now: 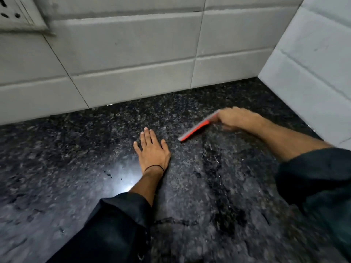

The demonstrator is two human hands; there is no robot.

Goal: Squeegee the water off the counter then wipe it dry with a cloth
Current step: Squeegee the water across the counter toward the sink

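Observation:
A black speckled granite counter (pixel 79 149) fills the lower view, with wet streaks and patches of water (pixel 218 168) right of the middle. My right hand (pixel 235 118) is shut on a red squeegee (pixel 195 130), blurred by motion, whose blade end rests on the counter near the back. Flat on the counter just left of the blade lies my left hand (pixel 152 149), fingers apart and holding nothing. A thin black band circles that wrist. No cloth is in view.
Grey tiled wall (pixel 133 59) runs along the back of the counter, and a second tiled wall (pixel 313 69) closes the right side, forming a corner. A wall socket plate (pixel 17 14) sits at top left. A bright light reflection (pixel 121 173) shines on the counter.

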